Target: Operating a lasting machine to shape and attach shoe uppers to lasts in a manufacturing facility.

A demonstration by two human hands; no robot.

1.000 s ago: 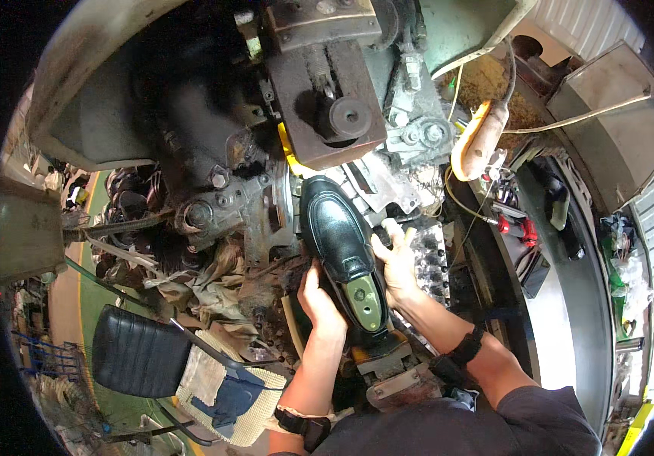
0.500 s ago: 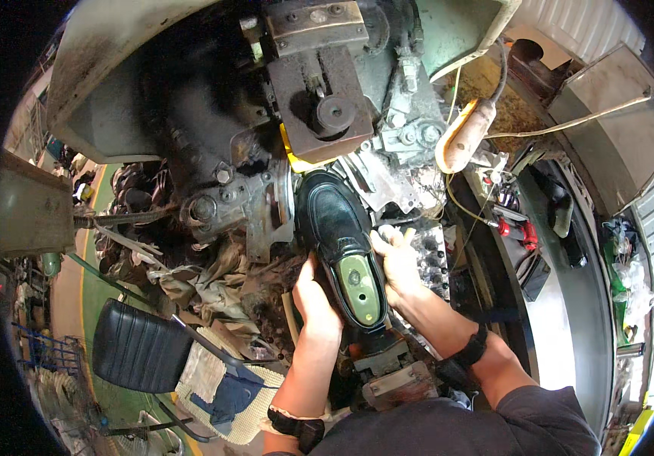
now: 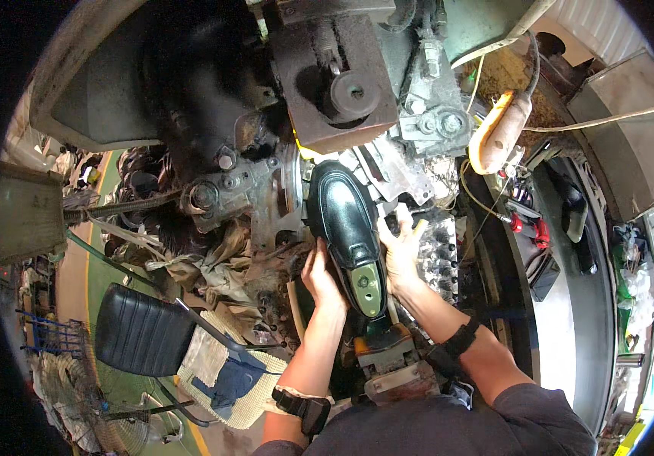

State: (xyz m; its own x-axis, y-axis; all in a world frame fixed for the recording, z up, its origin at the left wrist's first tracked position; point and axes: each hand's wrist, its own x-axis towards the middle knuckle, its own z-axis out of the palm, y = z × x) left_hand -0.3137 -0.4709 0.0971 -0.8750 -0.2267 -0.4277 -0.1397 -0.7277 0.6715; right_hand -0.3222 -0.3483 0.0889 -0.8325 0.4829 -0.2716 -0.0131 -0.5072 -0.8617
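A black leather loafer (image 3: pixel 342 209) is stretched over a green shoe last (image 3: pixel 366 286), toe pointing away from me under the machine's head. My left hand (image 3: pixel 324 281) presses along the shoe's left side, its fingers lying against the leather. On the right side, my right hand (image 3: pixel 401 254) is beside the shoe with its fingers spread upward. A small yellowish patch shows at one of its fingertips; I cannot make out what it is. The shoe's heel end is just above a metal support (image 3: pixel 391 361), and its underside is hidden.
A dark steel machine block (image 3: pixel 334 83) overhangs the toe, with metal arms (image 3: pixel 224 190) to its left. A yellow hand lamp (image 3: pixel 501 133) hangs at upper right. A black chair (image 3: pixel 140 330) stands at left; a curved conveyor (image 3: pixel 581 327) runs along the right.
My right hand's fingers, bunched before, have spread apart. The view has shifted, so machine block and lamp appear further right. My left hand stays on the shoe's side.
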